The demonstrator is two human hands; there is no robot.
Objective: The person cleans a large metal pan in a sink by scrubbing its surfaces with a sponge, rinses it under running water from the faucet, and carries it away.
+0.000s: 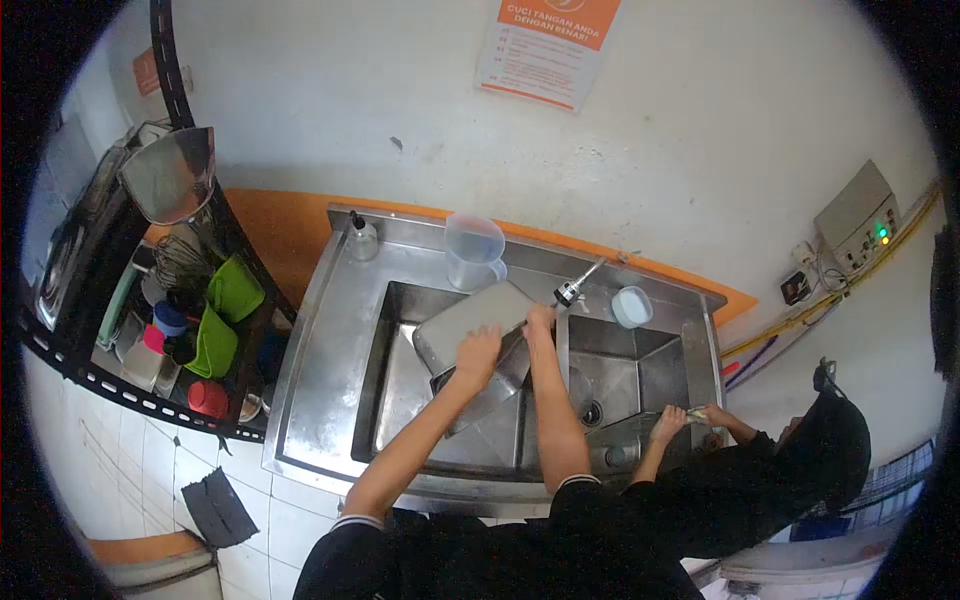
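Observation:
A rectangular metal pan (455,335) is tilted over the left sink basin (400,300), its broad grey face turned upward. My left hand (479,356) is on the near edge of the pan, fingers bent over it. At the pan's right corner, my right hand (540,320) is closed around the rim, just beside the faucet (568,293). Both forearms reach over the front of the sink. The pan's far underside and part of my fingers are hidden.
A clear plastic jug (474,250) and a pump bottle (362,238) stand on the sink's back ledge. A pale blue tub (631,307) sits right of the faucet. A co-worker (770,480) works at the right basin (640,345). A loaded rack (150,390) stands left.

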